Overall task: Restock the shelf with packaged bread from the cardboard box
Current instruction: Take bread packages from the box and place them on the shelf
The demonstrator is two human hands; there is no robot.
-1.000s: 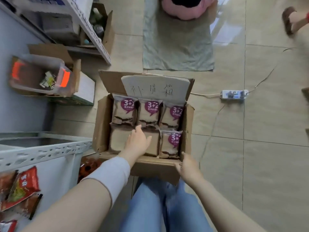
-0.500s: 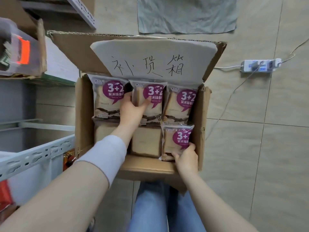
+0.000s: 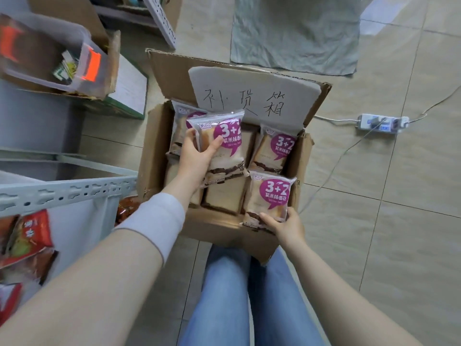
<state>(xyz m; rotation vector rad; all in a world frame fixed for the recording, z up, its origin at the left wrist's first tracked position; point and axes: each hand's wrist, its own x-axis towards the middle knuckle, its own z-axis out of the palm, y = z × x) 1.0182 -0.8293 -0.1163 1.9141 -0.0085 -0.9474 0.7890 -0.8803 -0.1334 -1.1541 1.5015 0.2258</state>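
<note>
Packaged bread, a clear film packet of layered pale-and-dark slices with a purple speech-bubble label (image 3: 225, 148), is clamped in the fingers (image 3: 190, 139) of the left hand (image 3: 197, 158). The thumb lies across its face and the other fingers curl round its left edge, holding it above the packets beneath. The right hand (image 3: 287, 224) grips a second matching packet (image 3: 270, 196) by its near edge, fingers curled on it at the near right corner of the open brown cardboard box (image 3: 152, 156). Both packets have their long axis running near to far, with the label towards the far end. More bread lies in the box: one packet at the far right (image 3: 277, 151) and one at the far left (image 3: 177, 126), partly hidden by the held one. Plain-faced packets lie nearer.

A grey perforated metal shelf (image 3: 67, 191) stands just left of the box. The left hand is therefore the nearer one, and its packet probably only needs to swing leftward. Red snack bags (image 3: 27, 236) show below the shelf rail.

Each label reads "3+2" in white, with "紫米味面包" beneath. A white sheet on the far flap (image 3: 249, 93) carries the handwritten "补货箱".
</note>
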